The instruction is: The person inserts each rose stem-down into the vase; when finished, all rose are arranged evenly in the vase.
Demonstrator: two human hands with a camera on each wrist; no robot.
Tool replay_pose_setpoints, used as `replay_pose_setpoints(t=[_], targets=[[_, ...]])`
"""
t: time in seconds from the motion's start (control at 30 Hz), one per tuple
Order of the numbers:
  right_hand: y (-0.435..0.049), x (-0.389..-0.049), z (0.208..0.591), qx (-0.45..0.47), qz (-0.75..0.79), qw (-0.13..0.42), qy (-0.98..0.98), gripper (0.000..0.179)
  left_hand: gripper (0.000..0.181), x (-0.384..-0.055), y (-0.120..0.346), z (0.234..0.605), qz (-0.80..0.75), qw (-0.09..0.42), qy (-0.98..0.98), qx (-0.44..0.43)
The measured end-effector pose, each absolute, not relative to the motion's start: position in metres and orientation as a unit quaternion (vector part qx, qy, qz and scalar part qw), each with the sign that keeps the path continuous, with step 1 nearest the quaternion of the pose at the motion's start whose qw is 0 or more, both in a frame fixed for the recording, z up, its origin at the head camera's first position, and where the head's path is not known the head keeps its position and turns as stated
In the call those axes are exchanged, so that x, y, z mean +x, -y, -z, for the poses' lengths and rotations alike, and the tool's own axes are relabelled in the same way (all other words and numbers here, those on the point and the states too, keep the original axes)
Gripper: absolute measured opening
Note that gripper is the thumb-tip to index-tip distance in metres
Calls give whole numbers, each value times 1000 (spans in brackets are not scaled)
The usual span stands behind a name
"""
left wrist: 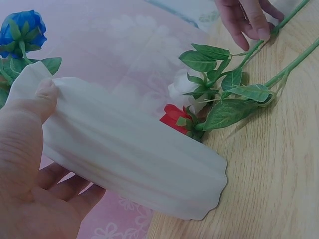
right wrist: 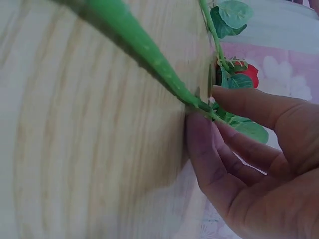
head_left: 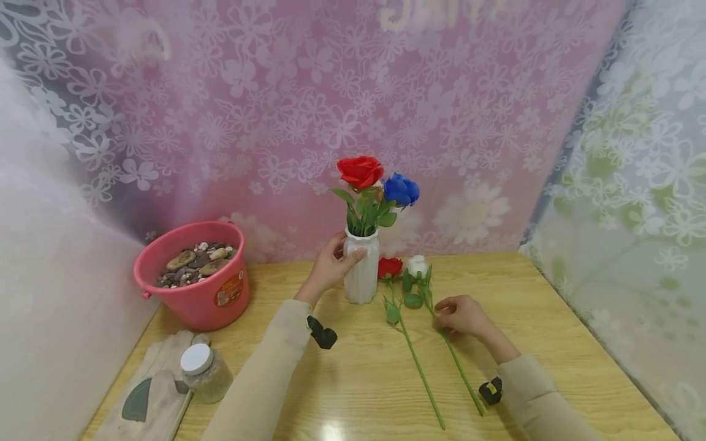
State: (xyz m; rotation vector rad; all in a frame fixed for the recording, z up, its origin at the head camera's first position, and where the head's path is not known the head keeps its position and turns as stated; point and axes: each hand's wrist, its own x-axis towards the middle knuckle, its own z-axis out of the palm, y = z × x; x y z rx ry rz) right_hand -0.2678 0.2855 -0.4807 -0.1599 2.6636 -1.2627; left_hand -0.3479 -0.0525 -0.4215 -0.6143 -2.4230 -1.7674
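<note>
My left hand (head_left: 332,267) grips a white fluted vase (head_left: 361,278) near its neck, thumb across the front and fingers behind. The vase stands upright and holds a red rose (head_left: 360,172) and a blue rose (head_left: 401,190) with green leaves. To its right lie two more artificial roses, a red one (head_left: 390,267) and a white one (head_left: 417,266), blooms toward the wall. My right hand (head_left: 462,315) pinches the white rose's green stem (right wrist: 164,74) partway along, with thumb and fingers on either side of it. The left wrist view shows the vase's side (left wrist: 134,149) close up.
A pink bucket (head_left: 193,306) of stones stands at the back left of the wooden table (head_left: 364,380). In front of it are a white-lidded jar (head_left: 206,373) and pale gloves (head_left: 154,386). A floral pink backdrop (head_left: 287,110) rises behind the table.
</note>
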Motion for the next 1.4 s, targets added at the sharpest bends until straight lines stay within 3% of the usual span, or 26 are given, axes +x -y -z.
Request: replay_pose_setpoints(t=[0.4,0.8,1.1,1.4], targets=[[-283,-271,485,-37,413,90,-905,33,65,-351,52,424,570,47,793,-209],[-286,-272,475,-16,460,112,-881,46,66,-351,53,424,573,42,793,-203],[-292,-266,444,-37,526,69,-847,47,66,-351,51,423,573,42,792,-208],[-289,-263,406,-51,581,-10,-812,47,65,-347,52,422,572,44,794,-199]])
